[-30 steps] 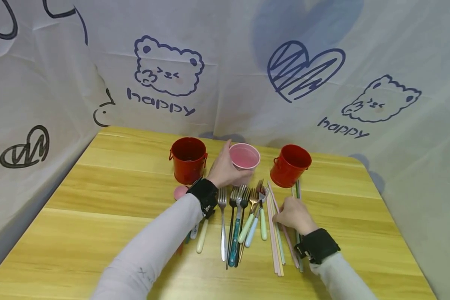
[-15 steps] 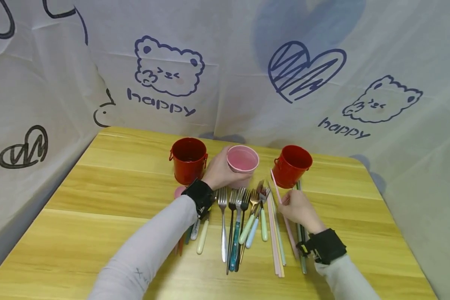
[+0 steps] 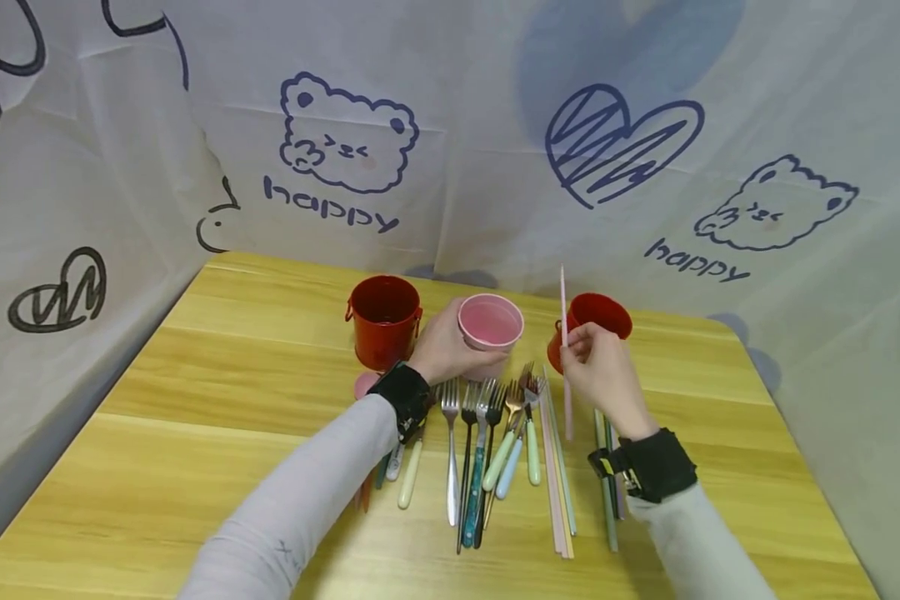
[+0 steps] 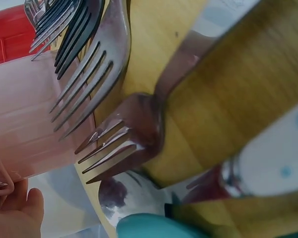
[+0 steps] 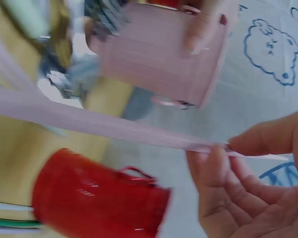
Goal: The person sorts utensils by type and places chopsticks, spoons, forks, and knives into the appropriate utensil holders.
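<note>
My left hand [image 3: 447,343] grips the pink bucket [image 3: 491,322] at the back middle, thumb and fingers around its side. My right hand [image 3: 606,371] pinches a pink chopstick [image 3: 563,300] between thumb and fingertips. In the right wrist view this chopstick [image 5: 104,124] slants across, thick end at the left, thin end at the fingers. In the head view it stands nearly upright, overlapping the right red bucket [image 3: 602,312]. Below the pink bucket lie several forks [image 3: 452,450], tines away from me. More pastel chopsticks [image 3: 555,492] lie to their right.
Another red bucket [image 3: 384,325] stands left of the pink one. A yellow-handled piece of cutlery [image 3: 410,475] and other items lie partly hidden under the left forearm. Green and dark chopsticks [image 3: 607,500] lie beside the right wrist. A white cloth [image 3: 487,208] with drawings hangs behind the table.
My right hand has picked the pink chopstick up from the table, raised it toward the right red bucket and turned it nearly upright. The left hand keeps holding the pink bucket, almost in place.
</note>
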A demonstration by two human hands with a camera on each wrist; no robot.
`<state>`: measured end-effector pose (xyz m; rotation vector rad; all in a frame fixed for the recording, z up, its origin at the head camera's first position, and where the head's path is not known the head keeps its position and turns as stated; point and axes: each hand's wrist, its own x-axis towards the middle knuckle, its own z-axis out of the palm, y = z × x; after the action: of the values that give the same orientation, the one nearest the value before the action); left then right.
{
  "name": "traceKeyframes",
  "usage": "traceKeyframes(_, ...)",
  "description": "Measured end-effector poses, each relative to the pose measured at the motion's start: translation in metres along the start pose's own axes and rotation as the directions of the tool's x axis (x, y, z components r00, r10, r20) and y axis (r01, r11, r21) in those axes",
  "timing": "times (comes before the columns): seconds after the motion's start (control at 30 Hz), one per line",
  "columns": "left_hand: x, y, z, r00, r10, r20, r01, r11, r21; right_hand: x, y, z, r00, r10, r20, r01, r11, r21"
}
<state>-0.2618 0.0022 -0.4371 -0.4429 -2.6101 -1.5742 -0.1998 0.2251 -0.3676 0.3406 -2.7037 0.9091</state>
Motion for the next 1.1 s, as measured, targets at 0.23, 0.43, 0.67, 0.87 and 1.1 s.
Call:
traceKeyframes(0.23,-0.002,0.002,-0.001,1.0,-0.012,-0.008,0.011,1.0,-0.008,0.026,-0.035,-0.005,0.954,-0.121,-0.274,0.143,0.988,0.062)
traceKeyframes(0.43,-0.004,0.002,0.0,1.0,-0.017,0.01,0.017,1.0,-0.012,0.041,-0.055,-0.005,0.888,-0.126,-0.442,0.223,0.959,0.175)
traceKeyframes(0.67,-0.005,0.003,0.0,0.999,-0.039,0.004,0.039,0.999,0.004,0.051,-0.064,0.013,0.844,-0.155,-0.513,0.343,0.892,0.294)
traceKeyframes(0.87,-0.004,0.001,-0.001,1.0,-0.019,0.005,0.019,1.0,0.009,0.05,-0.053,0.04,0.872,-0.194,-0.449,0.331,0.91,0.25)
traceKeyframes(1.1,-0.003,-0.002,-0.001,1.0,-0.011,0.002,0.011,1.0,0.013,0.044,-0.035,0.061,0.91,-0.164,-0.38,0.251,0.949,0.192)
